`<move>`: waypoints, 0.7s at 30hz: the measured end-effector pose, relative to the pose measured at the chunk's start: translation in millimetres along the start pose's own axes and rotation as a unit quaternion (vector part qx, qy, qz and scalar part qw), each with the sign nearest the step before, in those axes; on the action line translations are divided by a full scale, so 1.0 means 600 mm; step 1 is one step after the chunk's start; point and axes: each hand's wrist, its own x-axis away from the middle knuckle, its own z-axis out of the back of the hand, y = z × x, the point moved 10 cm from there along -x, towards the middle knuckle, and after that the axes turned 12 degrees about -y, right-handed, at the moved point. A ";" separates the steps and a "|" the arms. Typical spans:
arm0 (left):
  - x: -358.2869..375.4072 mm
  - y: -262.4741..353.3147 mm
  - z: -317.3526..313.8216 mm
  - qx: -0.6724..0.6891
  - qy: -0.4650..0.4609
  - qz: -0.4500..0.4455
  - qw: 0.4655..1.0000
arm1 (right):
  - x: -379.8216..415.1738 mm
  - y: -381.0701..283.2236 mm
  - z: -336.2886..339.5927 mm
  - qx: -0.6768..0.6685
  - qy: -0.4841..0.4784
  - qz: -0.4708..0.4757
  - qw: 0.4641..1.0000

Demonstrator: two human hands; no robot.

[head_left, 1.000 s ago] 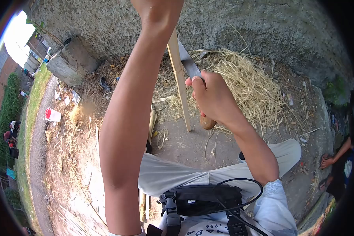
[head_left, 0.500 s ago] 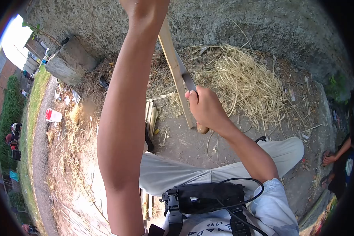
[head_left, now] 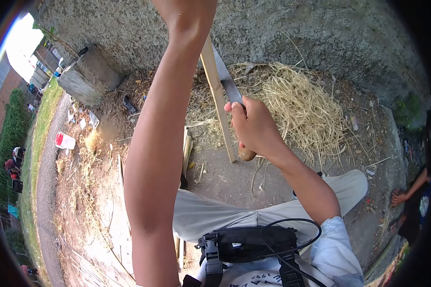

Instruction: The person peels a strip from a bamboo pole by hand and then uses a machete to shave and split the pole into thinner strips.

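My right hand (head_left: 254,122) is closed round the wooden handle (head_left: 246,154) of a large machete-like knife, its butt showing below the fist. The knife's long metal blade (head_left: 230,86) points up and away, lying close along the right edge of a pale wooden strip (head_left: 216,88). The strip slants from the top of the view down to a free lower end near the knife handle. My left arm reaches up across the view, and only the back of my left hand (head_left: 189,9) shows at the top edge. Its fingers are hidden, where the strip's upper part passes behind the wrist.
A heap of pale shavings (head_left: 304,107) lies by the rough wall (head_left: 297,33). Cut strips (head_left: 187,146) rest on the ground beside my left forearm. A red-lidded container (head_left: 65,141) is farther left. At the right edge, another person's hand (head_left: 398,197) is visible.
The view has shifted slightly, and my left forearm appears a little farther right. My right hand keeps its grip on the knife, whose blade stays beside the strip.
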 end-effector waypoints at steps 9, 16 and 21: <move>0.002 0.006 -0.016 0.035 -0.001 -0.029 0.999 | 0.017 -0.063 0.053 0.027 0.162 0.147 0.975; 0.013 0.008 -0.003 0.040 -0.019 0.037 0.998 | 0.015 0.029 -0.026 -0.055 -0.055 -0.047 0.996; 0.007 -0.004 -0.001 0.098 -0.025 0.029 0.994 | 0.015 0.010 -0.018 -0.259 -0.070 -0.048 0.962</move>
